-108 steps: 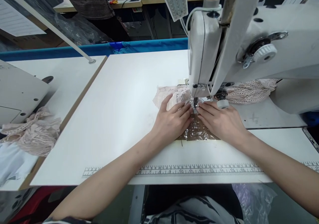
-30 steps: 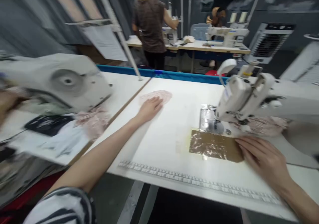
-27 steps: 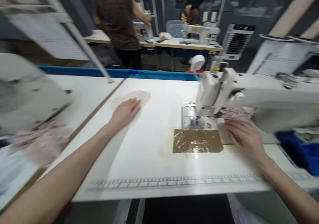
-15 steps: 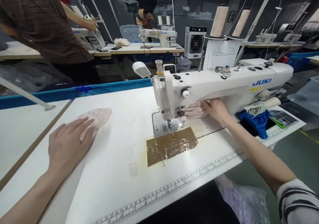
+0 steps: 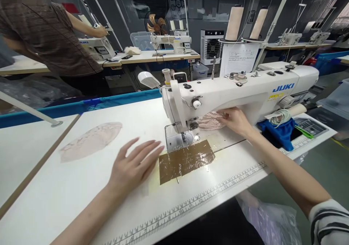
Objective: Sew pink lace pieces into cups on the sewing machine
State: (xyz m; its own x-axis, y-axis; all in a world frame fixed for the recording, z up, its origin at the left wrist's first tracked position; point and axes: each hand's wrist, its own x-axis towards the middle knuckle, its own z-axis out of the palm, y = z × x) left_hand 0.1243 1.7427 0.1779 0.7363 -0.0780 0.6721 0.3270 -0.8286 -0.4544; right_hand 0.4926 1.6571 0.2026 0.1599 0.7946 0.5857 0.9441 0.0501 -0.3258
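Left hand (image 5: 133, 161) spread-fingered, right hand (image 5: 236, 120) at lace (image 5: 208, 122)
Lace touches right fingertips (image 5: 221, 111) at nine o'clock, pinch unclear; panel (image 5: 91, 142) lies apart, at left fingers' ten o'clock.

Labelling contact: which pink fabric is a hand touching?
The bunched fabric under the sewing machine arm: the right hand touches it. The flat lace piece lies untouched.
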